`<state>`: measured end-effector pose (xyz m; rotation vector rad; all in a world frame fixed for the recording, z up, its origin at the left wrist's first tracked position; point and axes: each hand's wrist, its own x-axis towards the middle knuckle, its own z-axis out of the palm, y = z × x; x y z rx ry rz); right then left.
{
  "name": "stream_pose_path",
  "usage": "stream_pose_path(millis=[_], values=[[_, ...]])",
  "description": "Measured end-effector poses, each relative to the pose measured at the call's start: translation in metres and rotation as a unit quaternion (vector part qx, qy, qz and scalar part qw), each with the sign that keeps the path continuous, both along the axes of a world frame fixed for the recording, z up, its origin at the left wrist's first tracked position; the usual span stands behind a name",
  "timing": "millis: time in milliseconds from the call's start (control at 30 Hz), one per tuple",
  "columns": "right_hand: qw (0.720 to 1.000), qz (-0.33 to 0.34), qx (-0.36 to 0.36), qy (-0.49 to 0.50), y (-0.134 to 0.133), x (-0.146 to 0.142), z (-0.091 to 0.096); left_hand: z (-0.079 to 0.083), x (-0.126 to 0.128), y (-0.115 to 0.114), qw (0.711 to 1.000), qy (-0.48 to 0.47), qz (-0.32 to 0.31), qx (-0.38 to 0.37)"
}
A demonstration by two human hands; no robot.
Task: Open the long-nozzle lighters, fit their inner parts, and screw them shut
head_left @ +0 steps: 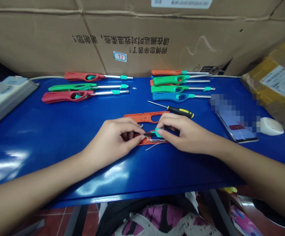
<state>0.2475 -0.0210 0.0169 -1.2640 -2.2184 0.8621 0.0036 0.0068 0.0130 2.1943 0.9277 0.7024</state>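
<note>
1. Your left hand (117, 136) pinches a small black part (147, 134) between thumb and index fingertips, above the near orange lighter shell half (146, 141).
2. Your right hand (185, 132) pinches a teal trigger piece (158, 132) between thumb and fingers, just right of the black part.
3. The near orange lighter shell half lies under your fingertips at the middle of the blue table (108, 183), partly covered by both hands; a thin white wire (154, 140) runs along it.
4. A thin grey strip (153, 146) lies at its near edge, slanting toward you.
5. The far orange lighter shell half (136, 117) lies just beyond your hands, its trigger opening near your right fingers.
6. Beyond that, a black-and-yellow screwdriver (181, 111) lies with its shaft pointing left.
7. At the back left you have two red lighters (58, 97) with a green lighter (68, 87) between them.
8. At the back right, orange, green and blue lighters (165, 96) lie stacked close together, in front of the cardboard box (122, 26).
9. To your right are a smartphone (240, 133), partly pixelated, and a white mouse (271, 126).
</note>
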Motion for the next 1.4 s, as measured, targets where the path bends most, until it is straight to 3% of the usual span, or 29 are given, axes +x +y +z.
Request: stream_pose_path(millis=[300, 800, 1000, 1167, 1400], values=[[0.999, -0.009, -0.043, -0.020, -0.006, -0.006, 0.003, 0.000, 0.000, -0.002, 1.000, -0.005, 0.003, 0.006], [0.994, -0.069, -0.072, 0.042, -0.005, -0.017, -0.001, -0.002, 0.000, -0.001, 1.000, 0.006, -0.011, 0.019], [0.997, -0.072, -0.028, 0.020, -0.006, -0.016, -0.003, -0.002, 0.000, -0.003, 0.999, 0.013, -0.014, 0.028], [0.998, -0.053, 0.028, 0.001, -0.004, -0.014, -0.007, -0.004, -0.001, -0.003, 0.999, 0.012, -0.012, 0.038], [0.998, 0.045, 0.038, -0.032, -0.006, -0.003, 0.006, -0.003, 0.001, -0.002, 0.999, 0.012, -0.008, 0.043]])
